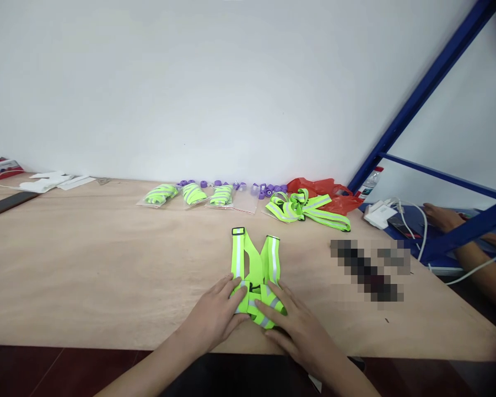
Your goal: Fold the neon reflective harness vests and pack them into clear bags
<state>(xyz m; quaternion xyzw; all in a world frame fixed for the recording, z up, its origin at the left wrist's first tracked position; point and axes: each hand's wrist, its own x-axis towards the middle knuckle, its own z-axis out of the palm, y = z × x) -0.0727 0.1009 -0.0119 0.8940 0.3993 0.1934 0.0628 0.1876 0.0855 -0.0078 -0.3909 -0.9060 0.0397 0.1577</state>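
A neon-yellow reflective vest (254, 264) made of straps with silver stripes lies near the front edge of the table. Two of its straps point away from me, with black buckles at their far ends; its lower part is bunched into a small bundle. My left hand (215, 309) rests on the bundle's left side, fingers stretched over the fabric and thumb at the lower edge. On the right side lies my right hand (295, 320), its fingers spread across the folded straps. The fabric under both hands is partly hidden.
Several bagged vests (161, 194) line the back of the wooden table (107, 264). Purple rolls (268, 191), a loose vest (310, 209) and a red plastic bag (339, 196) are nearby. A blue metal frame (434, 96), a white charger (379, 214) and another person's arm (475, 259) are at right.
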